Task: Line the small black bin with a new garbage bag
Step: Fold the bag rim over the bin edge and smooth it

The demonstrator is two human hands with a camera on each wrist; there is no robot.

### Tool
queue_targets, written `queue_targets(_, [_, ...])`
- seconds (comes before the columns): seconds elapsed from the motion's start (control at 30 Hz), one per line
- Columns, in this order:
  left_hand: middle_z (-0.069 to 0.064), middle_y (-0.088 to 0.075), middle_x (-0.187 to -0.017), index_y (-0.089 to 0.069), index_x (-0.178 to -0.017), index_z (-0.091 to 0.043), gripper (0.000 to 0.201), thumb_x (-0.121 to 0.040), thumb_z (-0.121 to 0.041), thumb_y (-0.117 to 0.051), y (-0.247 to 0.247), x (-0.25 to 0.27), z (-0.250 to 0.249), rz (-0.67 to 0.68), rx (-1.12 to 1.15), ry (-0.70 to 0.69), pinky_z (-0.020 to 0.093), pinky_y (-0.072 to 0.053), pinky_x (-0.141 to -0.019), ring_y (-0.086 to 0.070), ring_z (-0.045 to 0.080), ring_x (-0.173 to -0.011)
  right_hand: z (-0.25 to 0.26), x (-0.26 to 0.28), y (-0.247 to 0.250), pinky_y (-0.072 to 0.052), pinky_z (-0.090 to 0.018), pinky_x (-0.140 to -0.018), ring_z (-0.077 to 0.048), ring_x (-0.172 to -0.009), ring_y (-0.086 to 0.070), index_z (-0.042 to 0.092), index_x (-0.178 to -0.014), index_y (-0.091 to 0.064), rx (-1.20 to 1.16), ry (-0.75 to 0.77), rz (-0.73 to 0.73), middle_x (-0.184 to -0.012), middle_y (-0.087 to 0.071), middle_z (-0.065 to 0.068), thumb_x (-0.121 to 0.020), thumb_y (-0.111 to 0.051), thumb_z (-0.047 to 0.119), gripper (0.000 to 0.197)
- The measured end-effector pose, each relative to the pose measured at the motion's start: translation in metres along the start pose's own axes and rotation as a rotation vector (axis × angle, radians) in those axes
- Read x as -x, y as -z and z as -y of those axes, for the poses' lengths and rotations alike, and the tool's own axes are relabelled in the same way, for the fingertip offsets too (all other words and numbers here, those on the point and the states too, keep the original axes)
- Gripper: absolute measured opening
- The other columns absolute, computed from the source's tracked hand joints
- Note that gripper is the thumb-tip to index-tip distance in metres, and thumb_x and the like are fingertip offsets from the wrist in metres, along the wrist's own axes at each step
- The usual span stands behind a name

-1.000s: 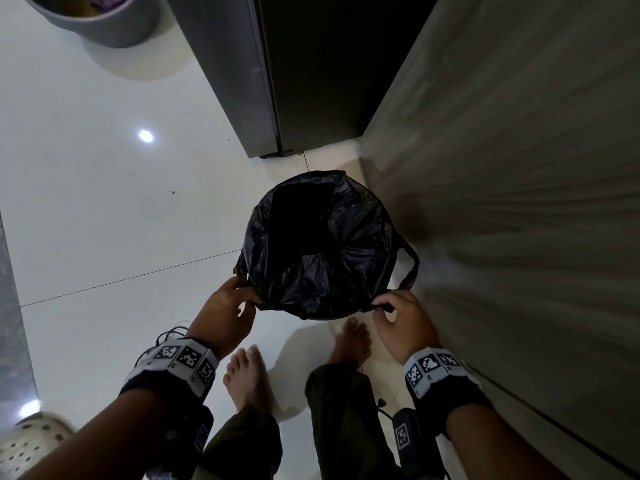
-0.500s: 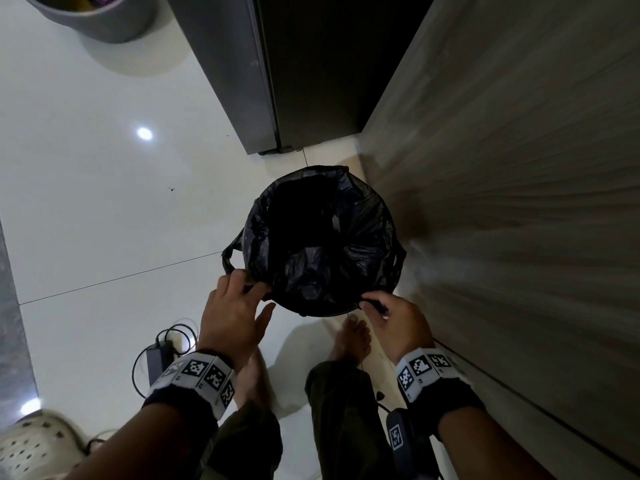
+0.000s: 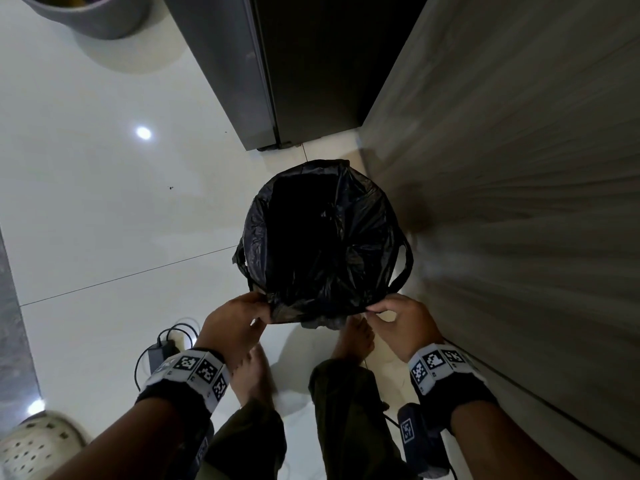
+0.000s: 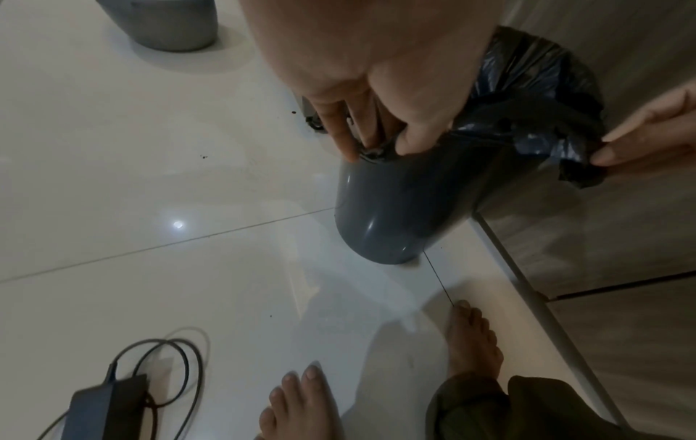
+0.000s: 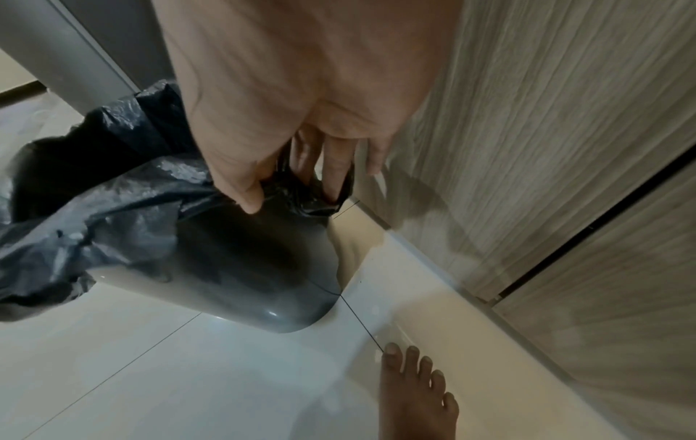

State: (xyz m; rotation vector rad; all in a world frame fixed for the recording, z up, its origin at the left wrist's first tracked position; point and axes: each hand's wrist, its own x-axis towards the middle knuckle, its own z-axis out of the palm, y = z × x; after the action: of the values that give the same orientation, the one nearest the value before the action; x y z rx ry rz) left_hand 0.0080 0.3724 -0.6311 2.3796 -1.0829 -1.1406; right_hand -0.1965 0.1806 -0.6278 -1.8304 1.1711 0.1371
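Observation:
The small dark bin [image 4: 391, 208] [image 5: 256, 268] stands on the white floor beside the wooden cabinet. A black garbage bag [image 3: 322, 244] [image 4: 535, 98] [image 5: 113, 202] sits inside it with its mouth spread over the rim. My left hand [image 3: 239, 317] [image 4: 376, 148] pinches the bag's edge at the near left of the rim. My right hand [image 3: 391, 317] [image 5: 286, 190] pinches the bag's edge at the near right. Bag handle loops hang off the left and right sides. The inside of the bin is dark.
A wooden cabinet front [image 3: 519, 168] rises close on the right. A grey fridge-like unit [image 3: 277, 71] stands behind the bin. A bigger grey bin [image 3: 86, 15] is far left. A power adapter with cable [image 3: 162, 351] lies near my bare feet [image 3: 252, 379]. A perforated white basket [image 3: 34, 448] sits bottom left.
My left hand went from an open reach beside the bin to pinching the bag's near-left edge. The bag's near edge now hangs lower over the rim.

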Motion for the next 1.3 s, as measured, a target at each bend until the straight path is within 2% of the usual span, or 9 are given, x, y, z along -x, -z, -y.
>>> queue_targets(0.3, [-0.017,-0.068,-0.108,-0.072,-0.085,-0.038,0.033,-0.085,-0.01,-0.053,-0.016,-0.018,0.004,-0.066,0.059,0.185,0.028,-0.045,-0.075,-0.062,0.015,-0.099,0.001,-0.018,-0.015,-0.048,-0.025,-0.076,-0.021,-0.096,-0.066,0.018,-0.092,-0.074,0.173,-0.291,-0.022,-0.103,-0.073,-0.003,-0.081,-0.069,0.029,0.017])
queue_targets(0.43, [0.001,-0.065,-0.116,-0.071,-0.094,-0.018,0.03,-0.088,-0.004,-0.046,-0.016,-0.026,-0.001,-0.06,0.02,0.133,0.03,-0.045,-0.071,-0.062,0.027,-0.098,-0.002,-0.026,-0.014,-0.047,-0.024,-0.073,-0.021,-0.093,-0.067,0.022,-0.093,-0.074,0.127,-0.384,0.042,-0.099,-0.074,-0.001,-0.081,-0.067,0.029,0.015])
queue_targets(0.57, [0.001,-0.053,-0.124,-0.069,-0.094,-0.013,0.022,-0.088,-0.007,-0.049,-0.014,-0.018,0.006,-0.038,0.041,0.035,0.027,-0.041,-0.063,-0.056,0.017,-0.065,-0.001,-0.026,-0.004,-0.041,-0.023,-0.072,-0.016,-0.084,-0.061,0.013,-0.091,-0.074,-0.002,-0.37,0.085,-0.099,-0.073,-0.008,-0.086,-0.058,0.015,0.017])
queue_targets(0.67, [-0.007,-0.056,-0.113,-0.07,-0.091,-0.026,0.025,-0.084,-0.015,-0.049,-0.002,-0.006,0.009,-0.122,0.093,0.079,0.03,-0.048,-0.068,-0.06,0.015,-0.074,0.005,-0.022,0.014,-0.042,-0.024,-0.073,-0.02,-0.089,-0.063,0.023,-0.086,-0.068,-0.092,-0.369,-0.09,-0.097,-0.07,-0.005,-0.087,-0.056,0.015,0.015])
queue_targets(0.87, [0.009,-0.058,-0.084,-0.066,-0.088,-0.013,0.028,-0.079,-0.025,-0.043,0.026,-0.004,-0.03,-0.391,-0.091,-0.085,0.036,-0.049,-0.063,-0.056,0.03,-0.079,0.059,-0.028,0.038,-0.047,-0.029,-0.074,-0.017,-0.095,-0.059,0.027,-0.102,-0.063,0.134,-0.008,-0.22,-0.107,-0.062,0.002,-0.089,-0.052,0.019,0.019])
queue_targets(0.97, [0.014,-0.059,-0.107,-0.061,-0.11,-0.013,0.034,-0.083,-0.026,-0.048,0.017,-0.023,-0.055,-0.285,-0.179,-0.201,0.044,-0.048,-0.088,-0.055,0.034,-0.107,0.085,-0.051,0.028,-0.046,-0.032,-0.078,-0.02,-0.104,-0.056,0.025,-0.108,-0.063,0.355,0.267,-0.08,-0.113,-0.061,0.001,-0.09,-0.05,0.019,0.023])
queue_targets(1.07, [0.016,-0.049,-0.139,-0.049,-0.131,-0.019,0.05,-0.086,-0.038,-0.041,-0.003,-0.042,-0.07,-0.123,-0.38,-0.206,0.047,-0.02,-0.114,-0.035,0.036,-0.137,0.098,-0.08,0.012,-0.041,-0.039,-0.094,-0.021,-0.115,-0.052,0.024,-0.114,-0.062,0.582,0.426,0.132,-0.121,-0.059,0.0,-0.09,-0.048,0.019,0.028])
queue_targets(1.2, [0.015,-0.028,-0.154,-0.032,-0.143,-0.023,0.062,-0.089,-0.052,-0.025,-0.009,-0.054,-0.078,0.095,-0.623,-0.032,0.049,0.014,-0.115,-0.007,0.034,-0.146,0.096,-0.111,0.01,-0.033,-0.043,-0.102,-0.026,-0.12,-0.046,0.02,-0.117,-0.063,0.929,0.366,0.281,-0.128,-0.056,-0.005,-0.089,-0.047,0.029,0.034])
queue_targets(1.3, [0.006,-0.026,-0.157,-0.009,-0.149,-0.026,0.069,-0.087,-0.056,-0.012,-0.01,-0.058,-0.073,0.224,-0.725,0.064,0.056,0.015,-0.113,-0.006,0.029,-0.147,0.092,-0.118,0.016,-0.025,-0.045,-0.109,-0.029,-0.129,-0.038,0.013,-0.117,-0.06,1.2,0.314,0.385,-0.137,-0.049,-0.01,-0.09,-0.044,0.036,0.039])
